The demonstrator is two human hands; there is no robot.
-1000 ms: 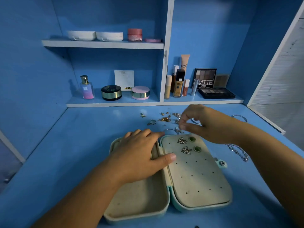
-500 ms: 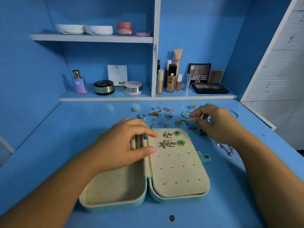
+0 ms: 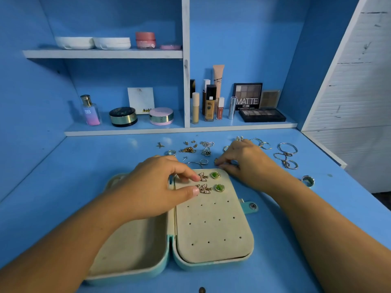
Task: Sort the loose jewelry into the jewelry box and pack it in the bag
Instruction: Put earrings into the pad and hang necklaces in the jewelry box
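The jewelry box (image 3: 135,248) is lying wide open and flat on the blue table (image 3: 63,187), straight in front of me. Its left half is showing bare beige lining. Its right half is carrying a perforated earring panel (image 3: 213,233). Two butterfly earrings (image 3: 203,177) and two green-stone earrings (image 3: 215,175) are sitting in the panel's far rows, the butterflies to the left of the greens. A teal snap tab (image 3: 251,206) is sticking out from the box's right edge.

The left hand (image 3: 152,187) is resting over the hinge line with its fingers bent. Its index fingertip is touching the panel just beside the upper butterfly earring, and its thumb is lying beside the lower one. I cannot tell whether this grip is clamping anything.

The right hand (image 3: 247,163) is reaching past the box's far right corner. Its grip is pressing together, thumb against index finger, on a small dark-gold piece (image 3: 216,161) down at the table surface.

Beyond both hands, loose jewelry (image 3: 188,150) is lying scattered across the table: studs, rings and thin chains. Thin bangles (image 3: 287,148) are lying well to the right, and a wide ring (image 3: 307,180) is sitting alone near the table's right edge.

Behind all this, a shelf (image 3: 127,130) is holding cosmetics, among them a perfume bottle (image 3: 90,111) and an eyeshadow palette (image 3: 262,115).
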